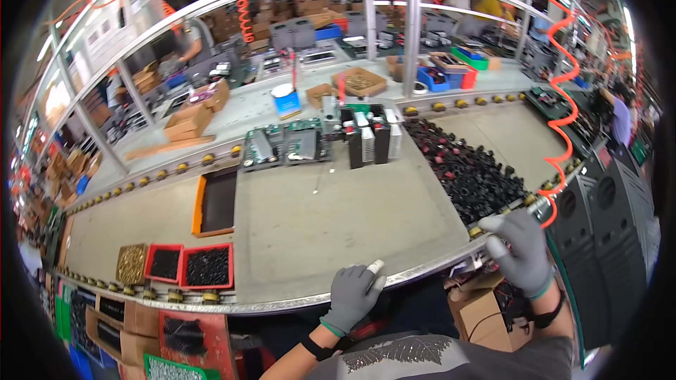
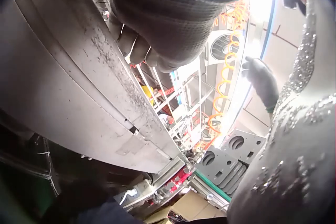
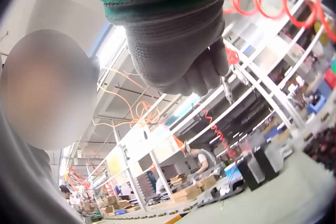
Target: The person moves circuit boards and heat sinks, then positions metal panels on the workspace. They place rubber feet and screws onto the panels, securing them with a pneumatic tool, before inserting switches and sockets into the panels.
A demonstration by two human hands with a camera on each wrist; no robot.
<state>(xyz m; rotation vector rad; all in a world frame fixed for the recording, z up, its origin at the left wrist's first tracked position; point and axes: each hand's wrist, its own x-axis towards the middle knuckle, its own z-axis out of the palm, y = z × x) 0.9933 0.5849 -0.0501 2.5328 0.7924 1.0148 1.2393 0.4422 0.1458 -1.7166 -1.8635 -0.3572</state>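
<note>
My left hand (image 1: 354,297), in a grey glove, rests at the near edge of the workbench board (image 1: 331,229), its fingers loosely bent and nothing in them. To the right, my gloved right hand (image 1: 520,250) is raised beside the board's corner, near a heap of small black parts (image 1: 468,172), holding nothing. The right wrist view has the back of this hand (image 3: 176,50) with relaxed fingers. Toward the board's far side lie green circuit boards (image 1: 303,146) in dark trays. Next to them stand black and white finned blocks (image 1: 370,137).
Red bins of black parts (image 1: 208,267) and a box of brass-coloured pieces (image 1: 132,264) sit at left, near an orange-edged frame (image 1: 215,200). A coiled orange hose (image 1: 563,84) hangs at right, above grey panels (image 1: 612,218). An open carton (image 1: 482,317) stands below the bench edge.
</note>
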